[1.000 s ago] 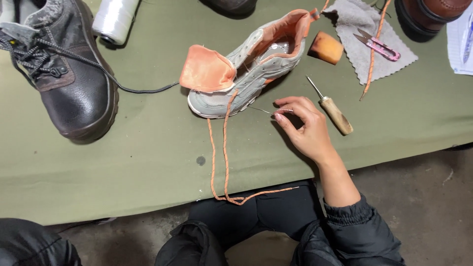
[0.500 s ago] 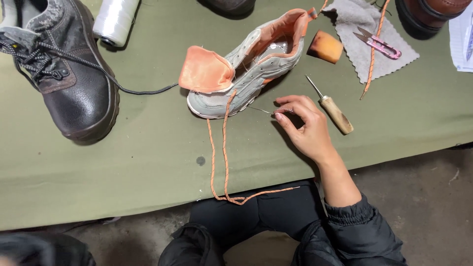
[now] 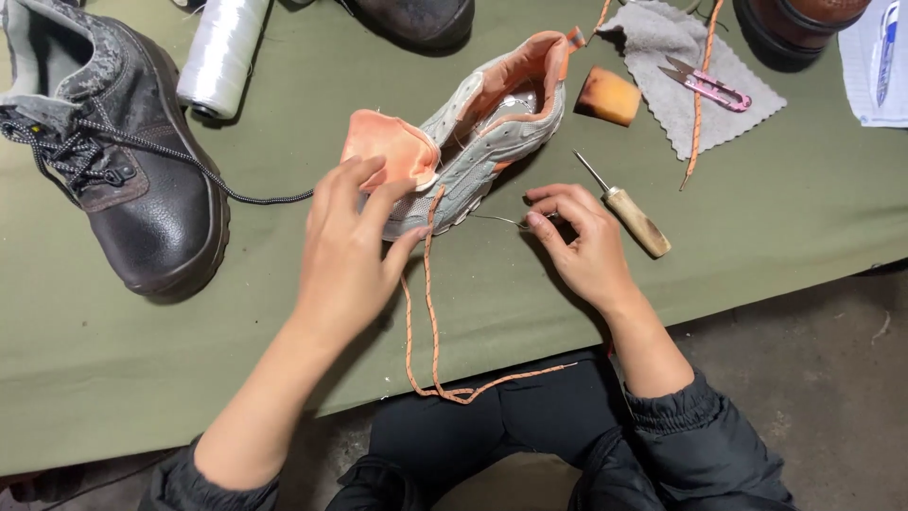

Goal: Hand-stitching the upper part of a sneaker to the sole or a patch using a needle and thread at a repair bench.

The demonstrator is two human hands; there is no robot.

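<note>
Where the head view looks down on the green table [image 3: 776, 218], a grey shoe [image 3: 478, 156] with orange lining lies on its side near the middle, toe toward the person. Its orange tongue [image 3: 388, 147] is folded out to the left. The left hand [image 3: 350, 251] rests with spread fingers against the toe end of the shoe and the lower edge of the tongue; the hand lies open and clamps nothing. The right hand [image 3: 582, 241] sits just right of the shoe, thumb and forefinger pinched on a thin needle [image 3: 501, 220] whose tip points toward the shoe sole. Whether thread runs from the needle cannot be told. An orange lace [image 3: 430, 322] hangs from the shoe, runs down over the table edge and loops above the person's lap. An awl [image 3: 629, 210] with a wooden handle lies just beside the right hand, its metal point directed up and left. Above it, a block [image 3: 607, 96] of orange-brown colour stands near the shoe heel. A grey cloth [image 3: 662, 90] lies at upper right, carrying pink snips [image 3: 707, 85] and a second orange lace [image 3: 700, 95]. A black boot [image 3: 123, 180] stands at left, its speckled lace trailing toward the left hand. A spool [image 3: 222, 57] of white thread lies between the boot and the shoe, at the top. Two further shoes are cut off by the top edge.
</note>
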